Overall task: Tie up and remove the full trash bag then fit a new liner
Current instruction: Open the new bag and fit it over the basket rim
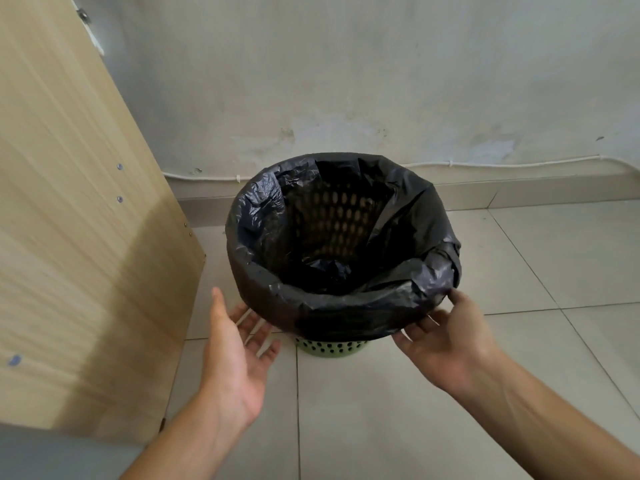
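Your round green perforated plastic bin (327, 349) stands on the pale tiled floor (450, 393) near the grey wall (346, 81), just beside a light wooden cabinet panel (76, 237); a thin black plastic liner (346, 306) is folded over its rim and looks nearly empty, the bin's holes showing through it; so the full bag seems gone already and the new liner is largely fitted, with only smoothing the skirt around the rim left, as far as you can judge here; the old bag is nowhere in view; your left hand (239, 355) is spread, palm up, fingers straight, just under the liner's edge and holding nothing; your right hand (450, 337) has its fingers loosely extended, its fingertips (453, 296) touching the liner's lower hem; whether they pinch it you cannot tell.
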